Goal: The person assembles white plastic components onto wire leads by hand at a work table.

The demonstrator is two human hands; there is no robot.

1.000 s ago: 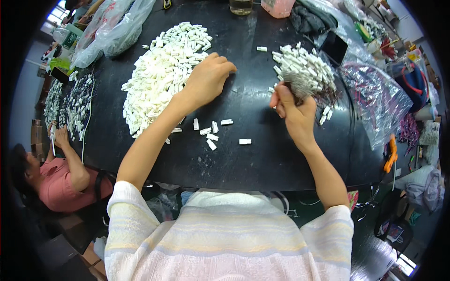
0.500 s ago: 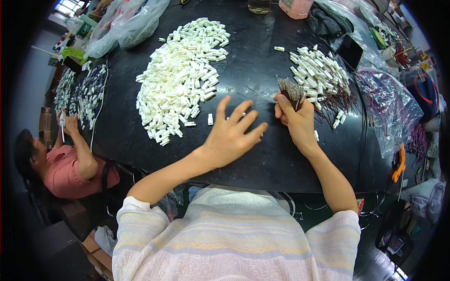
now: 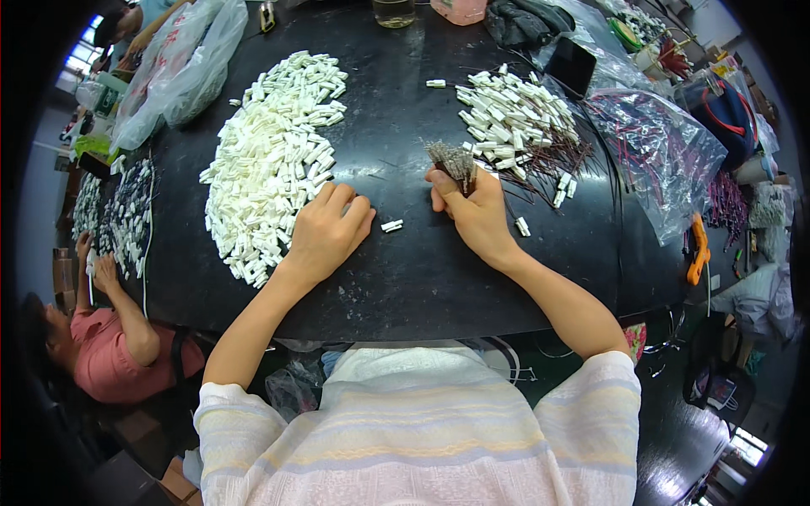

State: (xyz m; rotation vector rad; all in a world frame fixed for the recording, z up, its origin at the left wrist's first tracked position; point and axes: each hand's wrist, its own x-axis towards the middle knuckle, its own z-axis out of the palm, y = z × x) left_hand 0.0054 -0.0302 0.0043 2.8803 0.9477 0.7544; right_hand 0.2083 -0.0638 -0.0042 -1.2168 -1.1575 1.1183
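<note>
My right hand (image 3: 477, 211) is closed around a bundle of thin dark wires (image 3: 454, 160) that stands upright on the black table (image 3: 405, 278). My left hand (image 3: 327, 232) lies flat on the table with fingers loosely curled, right beside a big heap of small white plastic connectors (image 3: 270, 164). Whether anything is under its palm is hidden. A loose white connector (image 3: 391, 226) lies between my two hands. Behind my right hand sits a pile of white connectors with dark wires attached (image 3: 515, 118).
A clear bag of red and dark wires (image 3: 654, 152) lies at the right, with an orange tool (image 3: 699, 249) near the table edge. Plastic bags (image 3: 181, 72) sit at the back left. Another person in a pink shirt (image 3: 101, 346) works at the left beside more connectors (image 3: 126, 215).
My left hand has drawn back from the white heap toward the middle of the table and settled beside the heap's near edge. My right hand still holds the wire bundle.
</note>
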